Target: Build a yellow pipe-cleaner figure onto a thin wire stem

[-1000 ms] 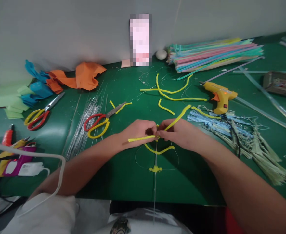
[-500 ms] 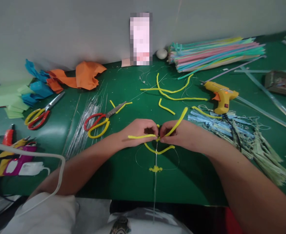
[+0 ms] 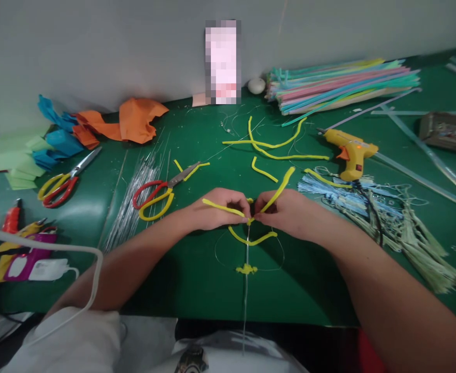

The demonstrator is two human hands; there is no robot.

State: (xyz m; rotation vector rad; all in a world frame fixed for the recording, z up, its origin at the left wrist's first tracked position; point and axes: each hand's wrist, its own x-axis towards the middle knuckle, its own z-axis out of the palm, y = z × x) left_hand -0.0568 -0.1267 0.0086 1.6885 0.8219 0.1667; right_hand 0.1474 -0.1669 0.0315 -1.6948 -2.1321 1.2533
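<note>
My left hand (image 3: 225, 210) and my right hand (image 3: 280, 210) meet over the green table, both closed in pinches. Between them is a yellow pipe cleaner (image 3: 279, 190), its right end slanting up past my right fingers and its left end lying across my left hand. The pinched middle sits at the top of a thin wire stem (image 3: 247, 248) that runs down toward my lap. Just below, a curved yellow pipe cleaner (image 3: 251, 242) crosses the stem. Lower on it is a small yellow twisted cluster (image 3: 246, 269), with a fine wire loop around. Fingertips partly hide the join.
Red-and-yellow scissors (image 3: 154, 199) lie left of my hands beside a bundle of thin wires (image 3: 132, 207). To the right are a yellow glue gun (image 3: 350, 150) and blue and green tassels (image 3: 410, 233). Cut yellow pipe cleaners (image 3: 290, 153) and a multicoloured bundle (image 3: 344, 85) lie behind.
The left end of the held pipe cleaner has tilted upward, and its right end has shifted slightly left and down. Both hands stay pinched at the stem.
</note>
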